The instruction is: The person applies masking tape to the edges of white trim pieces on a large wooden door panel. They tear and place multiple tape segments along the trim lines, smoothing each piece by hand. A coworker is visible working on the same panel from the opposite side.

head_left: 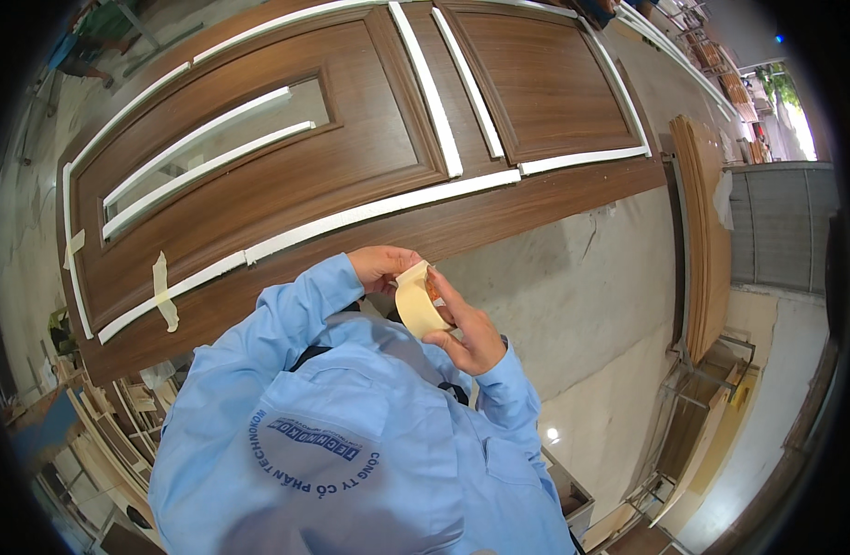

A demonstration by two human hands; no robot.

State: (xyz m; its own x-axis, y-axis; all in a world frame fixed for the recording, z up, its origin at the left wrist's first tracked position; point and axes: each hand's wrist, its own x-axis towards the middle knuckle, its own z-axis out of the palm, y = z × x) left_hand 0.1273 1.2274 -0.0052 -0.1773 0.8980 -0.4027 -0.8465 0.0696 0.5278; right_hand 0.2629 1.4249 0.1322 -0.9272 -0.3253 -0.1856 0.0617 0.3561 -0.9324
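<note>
- The right hand (478,340) is grasping the roll of masking tape (412,307) by its side, the thumb lying low and the fingers reaching along the upper side.
- The left hand (381,268) is curling with its fingertips at the roll's upper end; whether it is pinching a free end, I cannot tell.
- The roll is sitting between both hands, just in front of the blue work shirt (351,416) and near the edge of the brown panelled door (365,153).
- Working the end well probably means lifting its full width evenly, since a corner picked alone could be splitting.
- The right hand should be steadying the roll without squashing it, leaving it free to turn.
- A cream tape strip (162,277) is already crossing the white edge strip (180,287) on the door.
</note>
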